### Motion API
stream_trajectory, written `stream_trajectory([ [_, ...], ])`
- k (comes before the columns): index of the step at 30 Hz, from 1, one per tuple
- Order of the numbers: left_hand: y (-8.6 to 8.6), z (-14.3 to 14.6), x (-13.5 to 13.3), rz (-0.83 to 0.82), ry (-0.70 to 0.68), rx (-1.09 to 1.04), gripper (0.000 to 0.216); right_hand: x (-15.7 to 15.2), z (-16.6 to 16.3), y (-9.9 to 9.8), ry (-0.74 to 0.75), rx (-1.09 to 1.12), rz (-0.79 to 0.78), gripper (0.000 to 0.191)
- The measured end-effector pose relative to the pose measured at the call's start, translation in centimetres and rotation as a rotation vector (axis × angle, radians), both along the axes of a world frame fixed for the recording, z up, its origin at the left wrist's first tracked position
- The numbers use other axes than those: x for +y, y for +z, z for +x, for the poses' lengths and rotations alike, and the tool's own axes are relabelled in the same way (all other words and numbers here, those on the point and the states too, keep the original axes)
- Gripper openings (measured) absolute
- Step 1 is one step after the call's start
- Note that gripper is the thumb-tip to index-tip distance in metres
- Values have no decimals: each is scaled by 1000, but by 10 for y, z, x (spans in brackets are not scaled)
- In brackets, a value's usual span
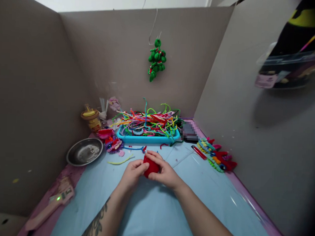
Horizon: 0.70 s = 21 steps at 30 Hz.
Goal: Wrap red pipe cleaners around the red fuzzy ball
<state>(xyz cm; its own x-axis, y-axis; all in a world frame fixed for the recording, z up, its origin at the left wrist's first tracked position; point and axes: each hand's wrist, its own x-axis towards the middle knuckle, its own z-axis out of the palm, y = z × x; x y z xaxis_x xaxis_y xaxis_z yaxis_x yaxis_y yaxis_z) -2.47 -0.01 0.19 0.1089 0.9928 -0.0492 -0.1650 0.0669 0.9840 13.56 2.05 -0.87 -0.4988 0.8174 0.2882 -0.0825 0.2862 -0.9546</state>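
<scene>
A small red fuzzy piece (152, 167), seemingly made of pipe cleaner, is held between both hands over the blue table cover. My left hand (134, 171) pinches its left edge, thumb on the near face. Around its right side curl the fingers and thumb of my right hand (166, 172). Much of the piece is hidden by the fingers, so its full shape cannot be made out. Just beyond the hands lie a blue pipe cleaner (132, 148) with a red bit at its end, and a yellow-green pipe cleaner (120, 161) to the left.
Behind stands a blue tray (148, 140) heaped with colourful pipe cleaners. On the left are a metal bowl (79, 153) with small white bits and a pink glue gun (51, 207). Finished fuzzy pieces (218, 157) and a red-handled cutter (199, 153) lie right. A green ornament (157, 60) hangs behind.
</scene>
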Motion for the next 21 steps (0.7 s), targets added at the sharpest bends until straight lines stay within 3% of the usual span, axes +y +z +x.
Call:
stream_trajectory([
  [4, -1, 0, 1, -5, -58, -35, 35, -2, -1, 4, -73, 16, 19, 69],
  [11, 1, 2, -2, -60, -117, -164, 35, -5, -1, 6, -35, 208, -213, 80],
  [17, 5, 1, 1, 67, -105, 43, 37, 0, -3, 4, -157, 441, -500, 58],
  [21, 7, 4, 1, 102, -159, 86, 33, 0, -4, 4, -175, 400, -503, 57],
])
